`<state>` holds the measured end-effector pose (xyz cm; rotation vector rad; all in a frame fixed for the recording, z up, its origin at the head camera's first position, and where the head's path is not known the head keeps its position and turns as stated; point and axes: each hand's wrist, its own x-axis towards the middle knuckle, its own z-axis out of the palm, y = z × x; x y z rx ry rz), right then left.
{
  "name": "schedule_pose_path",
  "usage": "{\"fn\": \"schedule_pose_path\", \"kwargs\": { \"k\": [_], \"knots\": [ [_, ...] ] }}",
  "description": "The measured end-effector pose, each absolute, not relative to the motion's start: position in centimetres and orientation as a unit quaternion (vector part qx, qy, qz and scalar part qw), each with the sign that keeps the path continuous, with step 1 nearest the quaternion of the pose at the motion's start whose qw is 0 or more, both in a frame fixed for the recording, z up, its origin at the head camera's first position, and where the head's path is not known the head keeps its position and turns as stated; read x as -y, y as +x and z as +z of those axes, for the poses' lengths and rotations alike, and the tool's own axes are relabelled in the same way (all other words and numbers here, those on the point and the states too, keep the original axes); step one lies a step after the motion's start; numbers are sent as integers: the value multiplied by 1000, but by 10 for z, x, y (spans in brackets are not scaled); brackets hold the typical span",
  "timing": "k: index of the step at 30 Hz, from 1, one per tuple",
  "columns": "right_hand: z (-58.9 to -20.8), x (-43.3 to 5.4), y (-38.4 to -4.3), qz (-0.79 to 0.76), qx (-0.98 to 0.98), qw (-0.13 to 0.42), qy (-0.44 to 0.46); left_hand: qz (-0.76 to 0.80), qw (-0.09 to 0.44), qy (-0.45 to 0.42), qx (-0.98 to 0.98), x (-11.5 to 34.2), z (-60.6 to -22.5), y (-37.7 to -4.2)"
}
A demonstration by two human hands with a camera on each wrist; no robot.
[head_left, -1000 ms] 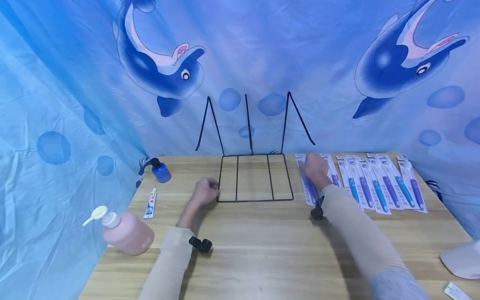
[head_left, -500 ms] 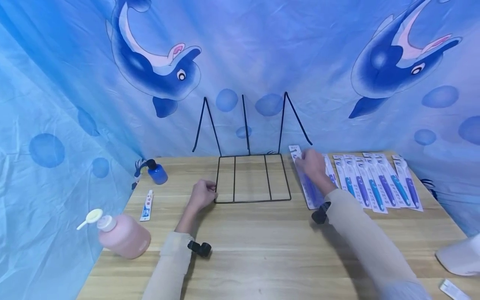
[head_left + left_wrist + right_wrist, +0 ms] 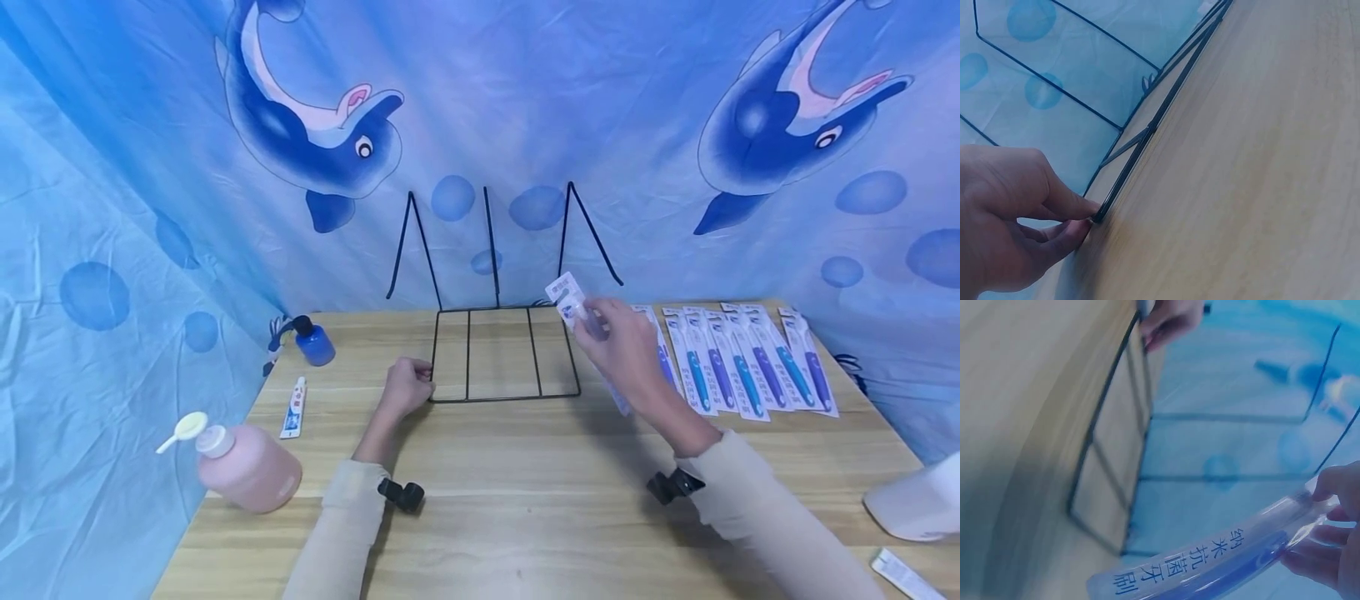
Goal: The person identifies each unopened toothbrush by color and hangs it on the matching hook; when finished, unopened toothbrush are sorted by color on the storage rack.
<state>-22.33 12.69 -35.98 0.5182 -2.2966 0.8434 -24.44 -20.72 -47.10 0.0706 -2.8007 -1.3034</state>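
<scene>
- By the left hand (image 3: pixel 405 387), the near left corner of the black wire rack (image 3: pixel 497 307) is pinched between thumb and fingertips; its base lies on the wooden table (image 3: pixel 525 500), and its upright wires are seen in front of the dolphin-printed curtain (image 3: pixel 525 100).
- By the right hand (image 3: pixel 622 346), a packaged toothbrush (image 3: pixel 1204 569) is grasped between thumb and fingers; the pack is held tilted at the rack's right side, its top end seen in the head view across the back right corner. Whether its lower end touches the table cannot be told.
- Through the clear wrapper, printed with dark characters, a purple handle is seen.
- To the right, more packaged toothbrushes (image 3: pixel 741 371) with teal and purple handles are laid side by side, some overlapping.
- On the left, a blue bottle (image 3: pixel 315 344), a toothpaste tube (image 3: pixel 294 407) and a pink pump bottle (image 3: pixel 251 468) are placed.
- At the right edge, a white container (image 3: pixel 911 500) is partly cut off by the view.
</scene>
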Motion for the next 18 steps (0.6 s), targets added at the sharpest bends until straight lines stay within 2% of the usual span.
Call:
{"fn": "schedule_pose_path", "kwargs": {
  "k": [3, 7, 12, 18],
  "knots": [
    [-348, -119, -203, 318, 842, 363, 242, -423, 27, 22, 906, 208, -472, -245],
    [-332, -109, -183, 315, 810, 399, 292, -431, 28, 26, 901, 208, -474, -245],
    [-321, -96, -172, 319, 781, 424, 329, -436, 32, 27, 899, 209, -476, -245],
    [-318, -81, -176, 317, 764, 435, 355, -447, 42, 20, 893, 209, -477, -243]
  ]
}}
